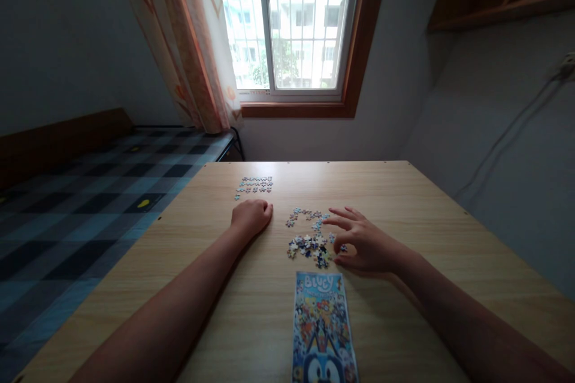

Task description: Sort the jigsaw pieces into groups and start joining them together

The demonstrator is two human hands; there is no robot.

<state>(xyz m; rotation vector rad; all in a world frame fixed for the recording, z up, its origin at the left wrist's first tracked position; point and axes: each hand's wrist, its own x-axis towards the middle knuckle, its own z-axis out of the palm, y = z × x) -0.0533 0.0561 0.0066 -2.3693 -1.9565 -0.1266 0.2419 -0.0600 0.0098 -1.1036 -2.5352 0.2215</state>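
My left hand (250, 216) rests on the table as a closed fist, knuckles up. Its palm side is hidden, so I cannot see whether anything is inside. Just beyond it lie small rows of jigsaw puzzle pieces (256, 184). My right hand (359, 239) is open, with fingers apart, at the right side of a loose pile of jigsaw pieces (309, 245). Its thumb and index finger curve around a few pieces at the pile's edge. Beyond the pile, more pieces (305, 213) form a rough arc, and the outstretched fingertips reach close to its right end.
A Bluey picture sheet (321, 329) lies on the wooden table (404, 323) nearest me. To the left is a bed with a checked cover (148, 173). A curtain (193, 42) hangs beside the barred window (305, 24). A shelf (507, 6) and a cable (503, 131) are at right.
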